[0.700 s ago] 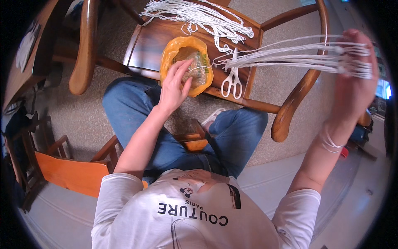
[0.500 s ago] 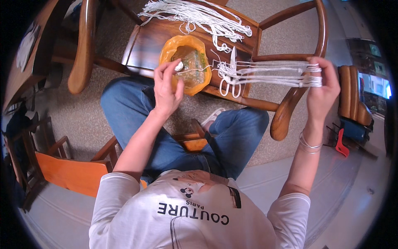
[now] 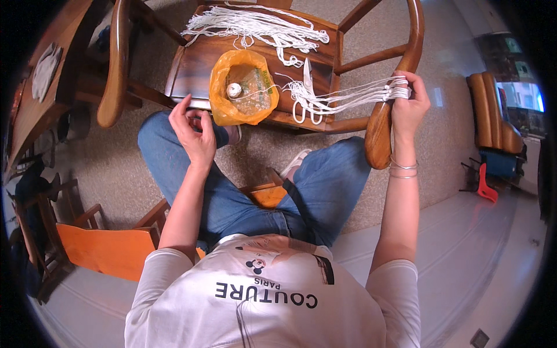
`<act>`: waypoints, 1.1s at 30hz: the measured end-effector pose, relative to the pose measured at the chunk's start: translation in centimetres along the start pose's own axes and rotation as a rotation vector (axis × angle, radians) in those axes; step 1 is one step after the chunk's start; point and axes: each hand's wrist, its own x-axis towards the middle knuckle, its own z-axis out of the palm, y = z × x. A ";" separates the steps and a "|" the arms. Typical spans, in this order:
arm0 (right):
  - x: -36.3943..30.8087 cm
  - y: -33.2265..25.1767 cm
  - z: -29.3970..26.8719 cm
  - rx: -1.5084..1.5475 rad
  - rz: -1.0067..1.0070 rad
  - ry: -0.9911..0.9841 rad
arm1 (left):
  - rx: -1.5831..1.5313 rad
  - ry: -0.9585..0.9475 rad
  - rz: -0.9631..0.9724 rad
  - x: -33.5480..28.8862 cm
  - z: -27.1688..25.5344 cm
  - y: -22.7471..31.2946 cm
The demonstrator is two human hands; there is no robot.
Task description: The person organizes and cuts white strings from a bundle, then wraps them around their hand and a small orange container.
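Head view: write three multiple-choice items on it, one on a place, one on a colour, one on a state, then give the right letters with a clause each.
1. Where do the scissors lie?
A. on the wooden chair seat, right of the bag
B. on the floor
C. in the person's lap

2. What colour is the plastic bag that holds the ball of string?
A. blue
B. orange
C. black

3. What is the right hand doing?
A. resting flat on the knee
B. gripping a bundle of white cords near the chair arm
C. holding the scissors

Answers:
1. A, since the scissors rest on the seat beside the bag.
2. B, since the bag's rim and sides show orange.
3. B, since the fingers close round the cords' looped ends, while the left hand is open and holds nothing.
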 end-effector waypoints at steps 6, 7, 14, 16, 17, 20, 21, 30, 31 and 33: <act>-0.3 -0.6 0.6 -0.129 -0.126 0.036 | -0.030 -0.062 -0.002 -1.2 0.2 0.7; -0.2 -0.5 0.6 -0.144 -0.147 0.033 | -0.029 -0.075 0.007 -1.4 0.4 0.8; -0.1 -0.4 0.5 -0.206 -0.160 0.018 | -0.087 -0.359 0.015 -5.8 1.9 3.4; -0.2 -0.4 0.6 -0.216 -0.168 0.020 | -0.128 -0.576 -0.100 -8.0 2.9 4.1; -0.2 -0.4 0.6 -0.222 -0.170 0.021 | -0.089 -0.666 -0.132 -9.5 3.9 3.6; 0.0 -0.6 0.7 -0.226 -0.176 0.031 | 0.071 -0.816 -0.392 -16.6 8.0 -2.1; 0.1 -0.8 0.9 -0.235 -0.180 0.022 | 0.126 -0.885 -0.618 -18.3 9.9 -5.0; 0.0 -0.2 0.7 -0.261 -0.176 0.010 | 0.755 -0.202 -1.106 -18.5 15.4 -10.3; 0.0 -0.2 0.5 -0.274 -0.173 0.011 | 0.808 -0.130 -1.024 -18.5 15.2 -10.2; -0.1 -0.3 0.2 -0.297 -0.171 0.005 | 0.859 -0.061 -0.903 -18.8 15.8 -8.5</act>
